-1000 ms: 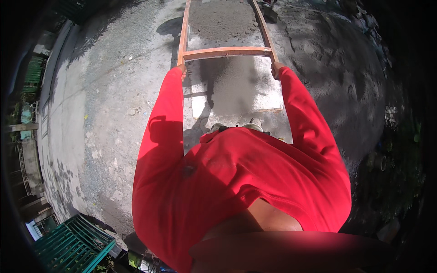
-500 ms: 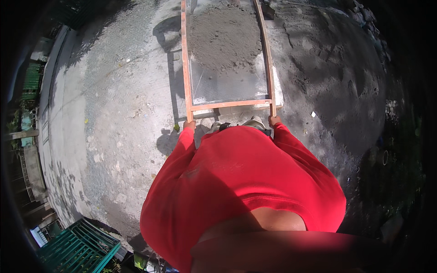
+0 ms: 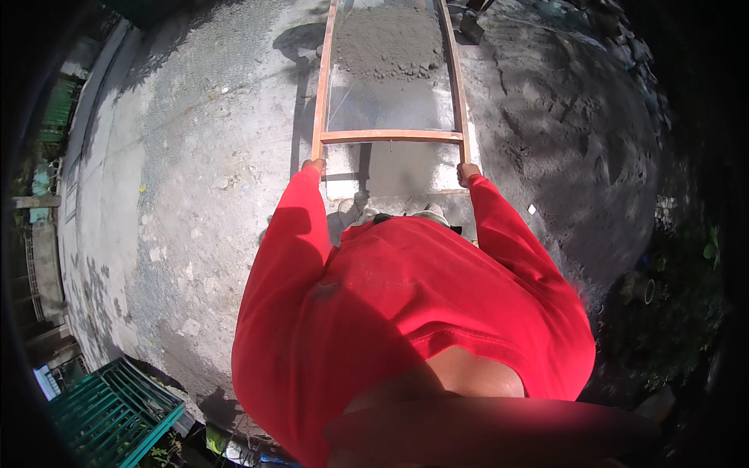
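In front of me extends a long wooden-framed sieve (image 3: 390, 136) with a mesh bottom. A heap of grey sand (image 3: 388, 39) lies on the mesh toward its far part, with small lumps along the near edge. My left hand (image 3: 314, 165) is closed around the end of the left rail, and my right hand (image 3: 467, 173) grips the end of the right rail. Both arms reach forward in red sleeves. Below the sieve's near crossbar, a pale flat board (image 3: 343, 188) on the ground carries a patch of fine grey sand (image 3: 402, 168).
A broad mound of dark sand (image 3: 562, 148) spreads to the right. Rough concrete ground (image 3: 203, 156) lies on the left, with a green metal gate (image 3: 117, 413) at the lower left. Plants (image 3: 671, 312) stand in shade at the right. My shoes (image 3: 431, 210) are just short of the board.
Both hands have pushed the sieve away from me, my arms stretching out. The sand on it has shifted farther off, and the board with fine sand beneath now shows.
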